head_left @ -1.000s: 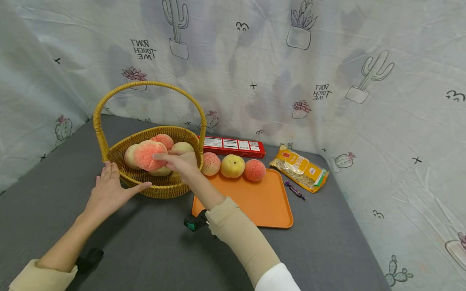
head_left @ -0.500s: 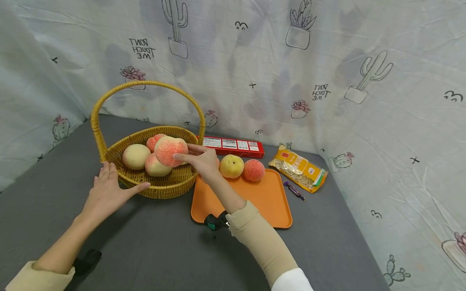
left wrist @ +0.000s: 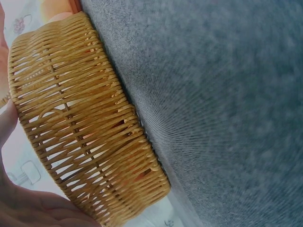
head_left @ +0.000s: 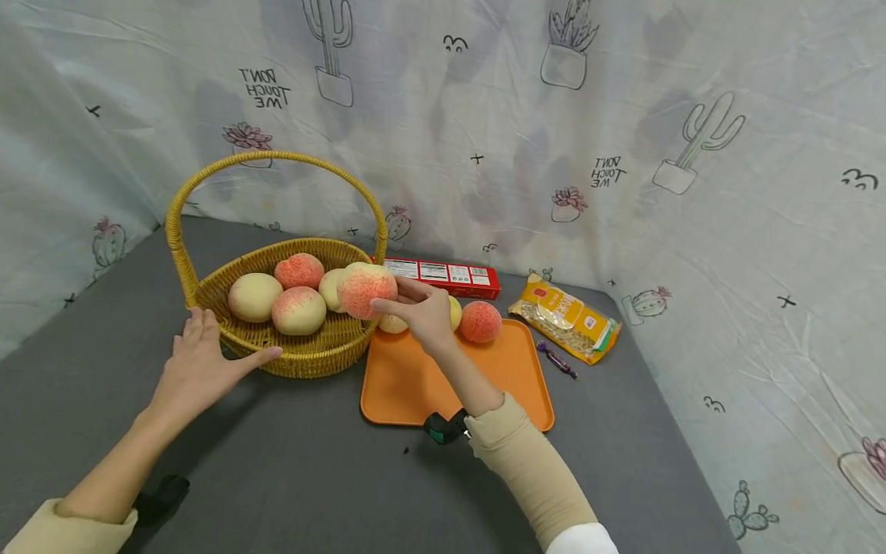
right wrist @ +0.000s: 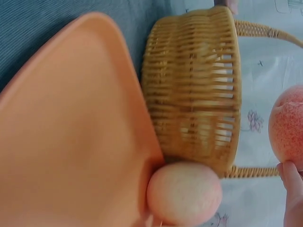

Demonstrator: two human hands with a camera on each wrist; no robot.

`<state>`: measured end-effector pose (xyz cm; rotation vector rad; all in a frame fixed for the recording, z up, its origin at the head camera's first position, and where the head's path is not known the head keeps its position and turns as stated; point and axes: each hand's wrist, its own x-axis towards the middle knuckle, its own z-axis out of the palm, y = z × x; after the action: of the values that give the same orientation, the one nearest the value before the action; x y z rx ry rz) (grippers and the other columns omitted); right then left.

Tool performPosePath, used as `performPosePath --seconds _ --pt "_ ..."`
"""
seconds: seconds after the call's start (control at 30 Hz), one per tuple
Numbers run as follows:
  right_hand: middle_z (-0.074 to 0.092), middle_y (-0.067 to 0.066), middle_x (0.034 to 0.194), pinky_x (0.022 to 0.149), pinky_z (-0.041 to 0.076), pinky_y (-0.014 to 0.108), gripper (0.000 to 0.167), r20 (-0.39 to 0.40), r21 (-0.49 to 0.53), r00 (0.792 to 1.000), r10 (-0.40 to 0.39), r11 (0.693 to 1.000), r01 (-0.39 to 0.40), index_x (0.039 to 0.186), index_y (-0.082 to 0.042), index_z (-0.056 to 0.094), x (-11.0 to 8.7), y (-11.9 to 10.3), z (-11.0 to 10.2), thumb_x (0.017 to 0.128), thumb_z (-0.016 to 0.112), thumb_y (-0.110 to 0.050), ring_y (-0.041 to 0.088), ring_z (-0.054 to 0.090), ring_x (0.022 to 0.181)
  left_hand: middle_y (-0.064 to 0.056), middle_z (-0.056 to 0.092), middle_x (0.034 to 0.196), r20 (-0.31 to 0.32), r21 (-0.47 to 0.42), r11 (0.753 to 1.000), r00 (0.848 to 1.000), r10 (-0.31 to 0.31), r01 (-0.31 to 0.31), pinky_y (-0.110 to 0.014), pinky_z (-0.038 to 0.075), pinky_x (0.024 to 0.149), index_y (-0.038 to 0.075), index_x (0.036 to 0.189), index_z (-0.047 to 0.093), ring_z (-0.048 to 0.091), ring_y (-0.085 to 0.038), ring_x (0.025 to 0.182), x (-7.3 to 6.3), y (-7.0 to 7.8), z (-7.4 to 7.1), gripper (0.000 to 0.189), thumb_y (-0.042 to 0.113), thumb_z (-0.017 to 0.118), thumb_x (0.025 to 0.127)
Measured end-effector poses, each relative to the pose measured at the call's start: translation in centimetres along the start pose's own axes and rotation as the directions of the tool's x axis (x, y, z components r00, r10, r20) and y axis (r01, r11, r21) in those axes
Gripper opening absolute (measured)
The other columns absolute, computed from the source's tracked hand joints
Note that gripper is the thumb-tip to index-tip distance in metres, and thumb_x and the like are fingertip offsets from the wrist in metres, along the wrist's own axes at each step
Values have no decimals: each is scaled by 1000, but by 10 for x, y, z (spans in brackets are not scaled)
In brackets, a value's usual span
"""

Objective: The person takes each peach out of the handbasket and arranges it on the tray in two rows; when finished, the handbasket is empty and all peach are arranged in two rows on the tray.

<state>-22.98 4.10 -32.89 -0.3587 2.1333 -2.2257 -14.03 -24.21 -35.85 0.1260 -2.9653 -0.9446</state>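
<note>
My right hand (head_left: 425, 312) pinches a pink-and-cream peach (head_left: 367, 291), held up over the right rim of the woven basket (head_left: 311, 365). The same held peach (right wrist: 289, 130) shows at the right edge of the right wrist view. Inside the basket lie several peaches, among them a cream one (head_left: 254, 298) and a redder one (head_left: 299, 271). My left hand (head_left: 197, 365) rests against the basket's left front, fingers extended and thumb stretched along the rim. In the left wrist view, that hand (left wrist: 40, 205) touches the basket's wicker side (left wrist: 80, 113).
An orange tray (head_left: 401, 385) stands right of the basket. Along its back edge sit a red peach (head_left: 481, 322), a yellow one (head_left: 455, 313) partly hidden by my hand, and a paler one (head_left: 393, 324). Behind are a red box (head_left: 477, 282), a yellow packet (head_left: 567, 319) and a purple-wrapped candy (head_left: 557, 360).
My right hand has carried the peach rightward, from over the basket's middle to its right rim. My left hand has stayed at the basket.
</note>
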Motion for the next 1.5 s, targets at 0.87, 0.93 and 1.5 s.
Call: performPosePath --seconds 0.87,0.93,1.5 --pt "67 22 117 87 55 30 44 -253 -112 968 -3 993 -27 121 7 65 -16 6 -104 79 78 1 22 69 100 -47 -13 144 9 7 1000 1000 1 -1 -68 0 109 -25 141 -6 -8 -58 137 1 0 -1 124 67 57 86" --pt "66 22 118 88 54 30 46 -267 -135 964 6 990 -43 122 7 65 -18 7 -113 79 79 0 22 68 101 -47 -12 144 9 8 1000 1000 1 -1 -68 -1 109 -25 141 -6 -8 -58 136 0 0 -1 124 67 57 86" --pt "67 17 120 84 54 21 51 -367 -123 928 66 985 -118 129 7 60 -25 12 -175 82 77 -3 4 67 93 -47 -11 144 8 17 1000 1000 -1 1 -69 2 108 -25 141 -5 -6 -59 136 2 0 -2 124 67 57 86"
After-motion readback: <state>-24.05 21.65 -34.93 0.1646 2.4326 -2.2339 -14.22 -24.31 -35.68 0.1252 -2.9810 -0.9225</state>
